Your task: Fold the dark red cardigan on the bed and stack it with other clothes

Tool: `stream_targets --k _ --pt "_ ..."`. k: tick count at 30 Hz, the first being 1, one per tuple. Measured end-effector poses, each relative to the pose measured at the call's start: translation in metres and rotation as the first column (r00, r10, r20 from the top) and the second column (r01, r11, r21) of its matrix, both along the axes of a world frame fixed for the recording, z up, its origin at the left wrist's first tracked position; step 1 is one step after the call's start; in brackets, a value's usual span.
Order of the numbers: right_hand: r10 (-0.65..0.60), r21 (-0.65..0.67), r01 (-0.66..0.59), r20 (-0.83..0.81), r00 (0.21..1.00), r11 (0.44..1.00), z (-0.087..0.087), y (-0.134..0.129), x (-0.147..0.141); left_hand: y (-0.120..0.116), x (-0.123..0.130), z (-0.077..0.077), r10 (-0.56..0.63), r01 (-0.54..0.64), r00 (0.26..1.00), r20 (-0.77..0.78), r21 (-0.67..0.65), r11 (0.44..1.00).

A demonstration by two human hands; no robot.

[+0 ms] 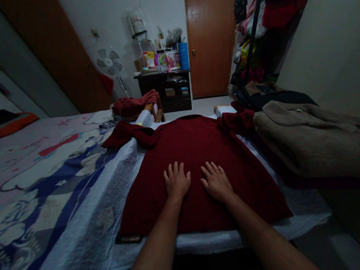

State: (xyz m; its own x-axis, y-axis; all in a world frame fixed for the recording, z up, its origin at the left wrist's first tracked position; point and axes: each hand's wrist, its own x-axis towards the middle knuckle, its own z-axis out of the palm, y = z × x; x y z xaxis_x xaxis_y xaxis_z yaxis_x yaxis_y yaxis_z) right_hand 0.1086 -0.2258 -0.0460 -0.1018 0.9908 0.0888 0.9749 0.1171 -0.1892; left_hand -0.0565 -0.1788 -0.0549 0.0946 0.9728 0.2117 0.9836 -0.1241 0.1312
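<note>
A dark red long-sleeved top (189, 147) lies spread out in front of me, its collar at the far end and its hem towards me. One sleeve is bunched at the far left, the other at the far right. My left hand (177, 181) rests flat on the middle of the top with its fingers spread. To the right of it, my right hand (216, 179) lies flat on the same cloth, fingers slightly apart. Beneath the top is a pale quilted cover (111, 220), showing along the sides and the near edge.
A folded beige-brown fleece coat (308, 141) lies close on the right, with dark clothes behind it. On the left is a bed with a patterned blanket (31, 178). Reddish cloth (135, 103) hangs over a wooden frame beyond. A fan (109, 63) and a dark cabinet (159, 93) stand farther back.
</note>
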Motion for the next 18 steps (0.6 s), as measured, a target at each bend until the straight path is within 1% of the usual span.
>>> stream_targets --k 4,7,10,13,18 --pt "0.005 -0.008 -0.005 0.003 1.000 1.000 0.000 0.000 0.001 -0.003 -0.008 0.002 -0.049 0.047 0.998 -0.029 -0.043 0.998" --pt "0.010 -0.015 -0.010 0.003 1.000 1.000 0.000 0.001 0.001 -0.004 -0.018 0.004 -0.047 0.043 0.998 -0.048 -0.080 0.996" --pt "0.004 -0.012 -0.004 -0.003 1.000 1.000 0.000 0.001 0.001 -0.003 -0.030 0.004 -0.001 -0.005 0.998 -0.063 -0.094 0.996" --pt "0.002 -0.002 -0.002 -0.012 1.000 1.000 -0.001 0.001 0.001 -0.003 -0.042 0.003 0.045 -0.050 0.996 -0.077 -0.073 0.996" --pt "-0.004 0.002 0.004 -0.025 1.000 1.000 -0.002 0.000 0.001 -0.004 -0.052 0.006 0.160 -0.168 0.978 -0.135 -0.046 0.985"
